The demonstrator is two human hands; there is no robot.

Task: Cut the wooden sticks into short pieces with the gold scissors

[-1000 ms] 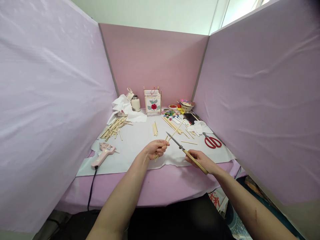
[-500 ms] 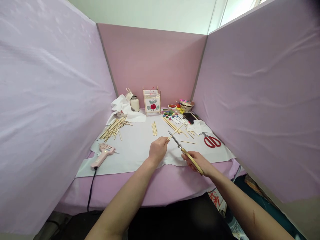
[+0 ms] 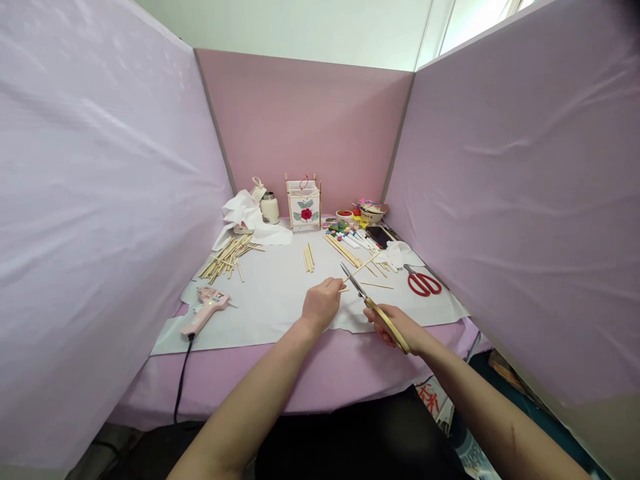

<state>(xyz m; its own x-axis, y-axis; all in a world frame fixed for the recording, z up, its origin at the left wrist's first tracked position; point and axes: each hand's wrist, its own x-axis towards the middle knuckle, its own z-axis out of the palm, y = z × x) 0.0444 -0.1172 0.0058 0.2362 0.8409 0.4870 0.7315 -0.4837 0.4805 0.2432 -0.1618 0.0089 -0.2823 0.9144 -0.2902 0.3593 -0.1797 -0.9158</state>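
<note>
My left hand (image 3: 321,304) pinches one end of a thin wooden stick (image 3: 368,263) that slants up to the right over the table. The scissors (image 3: 361,291), with gold-coloured handles, are gripped in my right hand (image 3: 394,325). Their blades point up and left, crossing the stick just beyond my left fingertips; whether they touch it I cannot tell. A short pale stick end (image 3: 344,291) pokes out beside the left fingers. Further back lie a few short cut sticks (image 3: 309,258) and a row of longer sticks (image 3: 343,250). One loose stick (image 3: 377,285) lies behind the scissors.
At left are a pile of sticks (image 3: 227,259) and a pink glue gun (image 3: 207,310) with a black cord. A flower-decorated lantern (image 3: 305,210) stands at the back beside a cream jar (image 3: 270,208). Red-handled scissors (image 3: 424,284), markers (image 3: 357,239) and a phone (image 3: 379,237) lie right.
My left hand has shifted slightly right and nearer to me with the stick. The scissors have moved slightly right, and a short stick end now shows by my left fingers.
</note>
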